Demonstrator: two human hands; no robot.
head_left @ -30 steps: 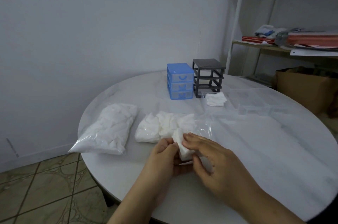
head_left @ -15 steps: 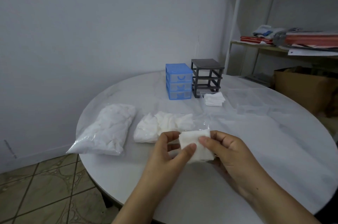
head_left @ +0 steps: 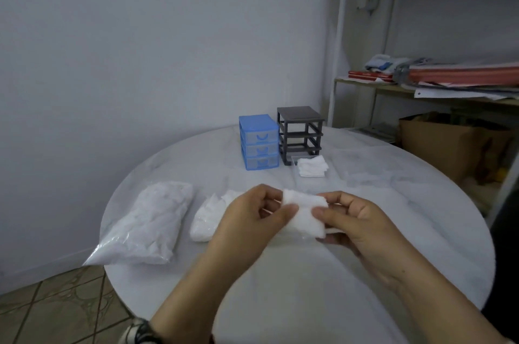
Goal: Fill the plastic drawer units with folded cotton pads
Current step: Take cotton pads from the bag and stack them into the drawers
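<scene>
Sealed bag (head_left: 146,224): a clear plastic bag full of white cotton lies at the left edge of the round white table (head_left: 280,296), closed.
Open bag (head_left: 209,215): a second, smaller bag of cotton lies just right of the sealed one, partly behind the left hand.
Left hand (head_left: 247,217): raised over the table, it pinches the left edge of the cotton pad between thumb and curled fingers.
Cotton pad (head_left: 304,213): a white pad held in the air between both hands, above the near half of the table.
Right hand (head_left: 356,220): it pinches the right edge of the same pad with thumb and fingers.
Blue drawer unit (head_left: 259,142): it stands at the far side of the table, with three drawers closed.
Dark drawer unit (head_left: 300,138): it stands just beside the blue one, on its right; its slots look open.
Clear drawer (head_left: 310,166): it lies on the table in front of the dark unit and holds folded white pads.
Shelf (head_left: 421,88): it stands right of the table, with papers and folders.
</scene>
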